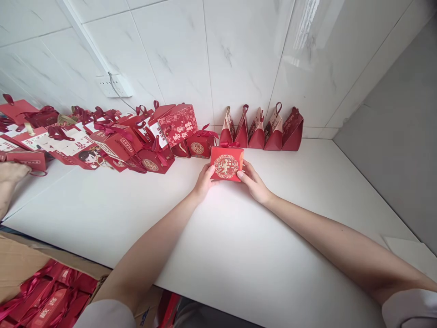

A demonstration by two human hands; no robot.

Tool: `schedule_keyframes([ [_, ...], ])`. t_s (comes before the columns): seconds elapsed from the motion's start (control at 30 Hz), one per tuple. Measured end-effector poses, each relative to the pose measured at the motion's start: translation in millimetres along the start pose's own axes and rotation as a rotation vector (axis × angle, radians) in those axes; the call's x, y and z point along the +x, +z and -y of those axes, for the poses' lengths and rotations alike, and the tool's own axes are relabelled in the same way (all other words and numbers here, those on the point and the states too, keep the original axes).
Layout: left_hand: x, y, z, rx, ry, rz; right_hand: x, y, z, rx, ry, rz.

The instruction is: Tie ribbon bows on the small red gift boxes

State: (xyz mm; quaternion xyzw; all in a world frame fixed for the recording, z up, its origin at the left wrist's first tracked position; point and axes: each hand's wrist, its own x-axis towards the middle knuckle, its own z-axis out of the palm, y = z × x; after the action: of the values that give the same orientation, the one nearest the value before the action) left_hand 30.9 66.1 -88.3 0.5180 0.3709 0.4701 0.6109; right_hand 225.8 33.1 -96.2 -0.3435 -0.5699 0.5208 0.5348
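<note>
A red box with a gold round emblem and a dark red ribbon on top is held between both hands over the white table. My left hand grips its left side, with the thumb on the front face. On the right side, my right hand holds the lower corner, thumb also on the front. Just behind the box, several red triangular boxes with loops stand in a row against the wall.
Many red and white gift boxes are piled along the wall at left. Another person's hand is at the far left edge. Below it, a cardboard carton holds red boxes. A wall socket with a cable is behind the pile.
</note>
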Motion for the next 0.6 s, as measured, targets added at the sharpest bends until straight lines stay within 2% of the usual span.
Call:
schedule_keyframes([
  [0.4, -0.2, -3.0, -0.4, 0.028, 0.023, 0.057, 3.6, -6.4, -6.4, -0.139, -0.101, -0.141],
  [0.53, -2.2, -1.9, -0.9, 0.049, 0.050, 0.037, 6.1, -9.8, -10.1, -0.355, -0.171, -0.267],
  [0.6, -3.2, 0.0, 0.1, 0.054, 0.078, 0.028, 5.2, -10.0, -9.3, -0.481, -0.226, -0.279],
])
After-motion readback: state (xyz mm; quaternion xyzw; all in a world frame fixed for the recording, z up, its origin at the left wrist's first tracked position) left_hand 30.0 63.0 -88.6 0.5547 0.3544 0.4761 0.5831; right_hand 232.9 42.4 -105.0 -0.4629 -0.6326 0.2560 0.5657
